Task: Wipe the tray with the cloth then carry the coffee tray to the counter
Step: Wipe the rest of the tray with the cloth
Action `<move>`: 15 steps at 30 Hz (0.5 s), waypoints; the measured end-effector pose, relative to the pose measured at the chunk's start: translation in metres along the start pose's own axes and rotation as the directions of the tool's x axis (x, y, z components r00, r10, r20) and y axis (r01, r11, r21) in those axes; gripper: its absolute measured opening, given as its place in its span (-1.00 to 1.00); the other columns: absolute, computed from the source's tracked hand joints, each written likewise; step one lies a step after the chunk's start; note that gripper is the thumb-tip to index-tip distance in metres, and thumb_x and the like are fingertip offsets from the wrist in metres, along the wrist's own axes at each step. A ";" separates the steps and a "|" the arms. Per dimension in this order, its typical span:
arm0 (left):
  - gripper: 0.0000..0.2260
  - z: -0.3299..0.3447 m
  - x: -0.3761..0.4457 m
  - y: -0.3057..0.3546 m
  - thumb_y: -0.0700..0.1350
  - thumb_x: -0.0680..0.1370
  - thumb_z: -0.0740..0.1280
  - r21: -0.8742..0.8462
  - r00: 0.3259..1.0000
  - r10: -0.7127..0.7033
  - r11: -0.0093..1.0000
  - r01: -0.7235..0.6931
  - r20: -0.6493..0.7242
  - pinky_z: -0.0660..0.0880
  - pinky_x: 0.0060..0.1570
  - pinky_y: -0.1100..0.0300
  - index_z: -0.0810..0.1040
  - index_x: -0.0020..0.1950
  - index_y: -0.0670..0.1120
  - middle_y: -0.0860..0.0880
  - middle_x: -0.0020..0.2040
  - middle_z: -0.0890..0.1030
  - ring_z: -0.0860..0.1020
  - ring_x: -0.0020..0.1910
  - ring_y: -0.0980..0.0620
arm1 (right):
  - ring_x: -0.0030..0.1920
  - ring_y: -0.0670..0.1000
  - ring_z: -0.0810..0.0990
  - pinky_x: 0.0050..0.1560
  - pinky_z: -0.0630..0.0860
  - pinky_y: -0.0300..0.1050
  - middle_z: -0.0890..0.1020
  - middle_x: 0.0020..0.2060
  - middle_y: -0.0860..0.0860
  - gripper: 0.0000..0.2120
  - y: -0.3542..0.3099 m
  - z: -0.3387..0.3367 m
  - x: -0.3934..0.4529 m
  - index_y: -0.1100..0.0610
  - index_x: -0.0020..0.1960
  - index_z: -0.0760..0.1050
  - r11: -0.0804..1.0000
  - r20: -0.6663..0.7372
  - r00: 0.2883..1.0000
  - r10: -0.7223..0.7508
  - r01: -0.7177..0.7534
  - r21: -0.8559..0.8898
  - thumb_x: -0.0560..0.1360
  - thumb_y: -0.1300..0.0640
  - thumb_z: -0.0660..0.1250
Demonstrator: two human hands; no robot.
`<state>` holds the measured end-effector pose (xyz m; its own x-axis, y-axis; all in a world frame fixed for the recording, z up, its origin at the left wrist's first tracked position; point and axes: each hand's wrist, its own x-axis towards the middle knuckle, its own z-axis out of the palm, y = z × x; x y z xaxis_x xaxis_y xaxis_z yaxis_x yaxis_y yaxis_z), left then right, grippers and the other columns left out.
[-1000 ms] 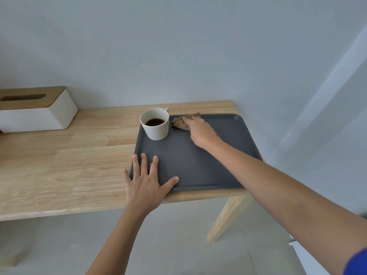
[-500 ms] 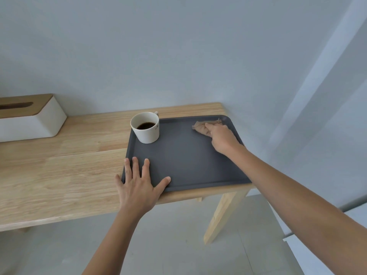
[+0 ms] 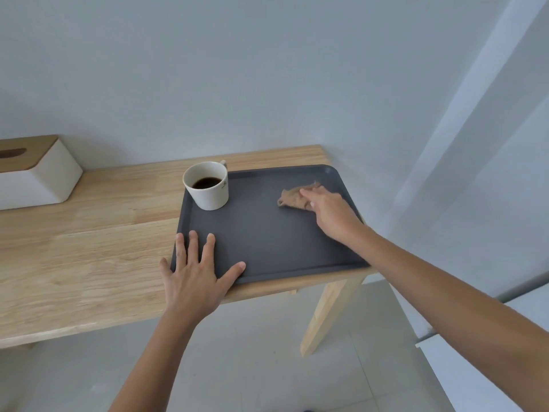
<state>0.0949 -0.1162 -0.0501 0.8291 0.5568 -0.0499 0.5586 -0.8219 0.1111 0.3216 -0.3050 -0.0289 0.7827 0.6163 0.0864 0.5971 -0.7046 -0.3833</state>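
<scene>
Pale grey walls close in behind a light wooden tabletop (image 3: 89, 233), which stands on a slanted wooden leg over a tiled floor. At its right end lies the dark grey tray (image 3: 267, 245), its near edge close to the tabletop's front edge. Far left sits a white tissue box (image 3: 35, 176) with a wooden lid. On the tray's far left corner stands a white cup (image 3: 208, 185) with dark coffee low inside it.

2 bare hands work the tray. With its fingers spread flat, the left hand (image 3: 193, 275) straddles the tray's near left corner, thumb on the tray floor, apparently bracing it; this grip holds nothing. Over by the tray's far right area, the right hand (image 3: 329, 209) presses its fingers down on a small crumpled tan cloth (image 3: 292, 197), pinning it against the tray floor.

Wiping looks to be the step in hand, with the near half and middle probably yet to be covered. Next, the cloth likely needs drawing across the bare floor while keeping clear of the cup; carrying then calls for both hands at opposite rims, tray level.
</scene>
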 end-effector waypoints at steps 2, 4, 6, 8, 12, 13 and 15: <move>-0.13 0.000 0.000 0.001 0.51 0.35 -0.22 -0.015 1.000 0.001 1.000 -0.001 0.010 -0.03 0.42 -0.23 -0.05 0.55 0.06 -0.07 0.59 -0.08 -0.24 0.55 -0.08 | 0.40 0.21 0.35 0.27 0.38 0.07 0.39 0.41 0.15 -0.51 -0.001 -0.004 0.031 0.10 0.44 0.33 0.993 -0.009 0.994 0.113 -0.113 -0.038 0.55 0.37 0.10; -0.16 -0.001 0.000 0.003 0.49 0.39 -0.16 -0.020 1.000 -0.003 1.000 0.003 0.017 -0.04 0.43 -0.22 -0.06 0.55 0.06 -0.06 0.59 -0.10 -0.25 0.54 -0.07 | 0.34 0.21 0.39 0.11 0.43 0.06 0.46 0.31 0.18 -0.56 -0.008 -0.003 0.055 0.16 0.37 0.36 0.980 -0.033 0.981 0.190 -0.191 -0.058 0.52 0.37 0.12; -0.18 -0.002 0.000 0.001 0.48 0.40 -0.13 -0.017 1.000 -0.017 1.000 0.017 0.014 -0.04 0.43 -0.22 -0.06 0.55 0.06 -0.07 0.59 -0.10 -0.25 0.55 -0.07 | 0.31 0.20 0.40 0.12 0.42 0.05 0.50 0.25 0.19 -0.60 -0.019 0.005 0.071 0.20 0.32 0.37 0.976 -0.051 0.979 0.199 -0.202 -0.083 0.50 0.36 0.16; -0.18 -0.001 0.002 0.001 0.48 0.40 -0.13 -0.015 1.000 -0.019 1.000 0.020 0.010 -0.04 0.43 -0.22 -0.06 0.55 0.06 -0.07 0.59 -0.09 -0.24 0.55 -0.07 | 0.37 0.17 0.35 0.22 0.39 0.03 0.48 0.31 0.16 -0.54 -0.025 0.008 0.070 0.18 0.38 0.34 0.985 -0.039 0.989 0.143 -0.146 -0.095 0.50 0.37 0.16; -0.19 0.001 0.002 0.001 0.48 0.42 -0.12 -0.014 1.000 -0.030 0.999 0.030 0.000 -0.04 0.43 -0.24 -0.04 0.55 0.06 -0.07 0.59 -0.08 -0.23 0.55 -0.07 | 0.49 0.13 0.25 0.41 0.25 0.02 0.32 0.48 0.07 -0.40 -0.033 0.015 0.033 0.05 0.49 0.26 0.999 0.039 0.999 -0.018 0.019 -0.030 0.50 0.41 0.13; -0.19 0.001 0.002 0.000 0.48 0.42 -0.12 -0.016 0.999 -0.034 0.999 0.034 -0.007 -0.04 0.43 -0.24 -0.03 0.55 0.06 -0.07 0.59 -0.08 -0.23 0.55 -0.07 | 0.50 0.11 0.24 0.44 0.25 0.01 0.30 0.50 0.06 -0.38 -0.037 0.019 0.021 0.01 0.49 0.27 0.998 0.044 0.998 -0.055 0.056 -0.011 0.49 0.41 0.13; -0.19 0.002 0.002 0.002 0.48 0.42 -0.11 -0.022 0.999 -0.035 0.999 0.035 -0.013 -0.02 0.42 -0.25 -0.02 0.55 0.05 -0.07 0.59 -0.07 -0.22 0.55 -0.07 | 0.52 0.06 0.22 0.48 0.23 -0.01 0.29 0.51 0.05 -0.39 -0.038 0.023 -0.008 -0.04 0.47 0.30 0.990 0.055 0.988 -0.144 0.144 0.007 0.50 0.40 0.14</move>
<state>0.0975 -0.1171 -0.0521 0.8089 0.5866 -0.0406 0.5863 -0.7994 0.1313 0.2883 -0.2750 -0.0366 0.6777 0.7298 0.0902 0.7023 -0.6060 -0.3735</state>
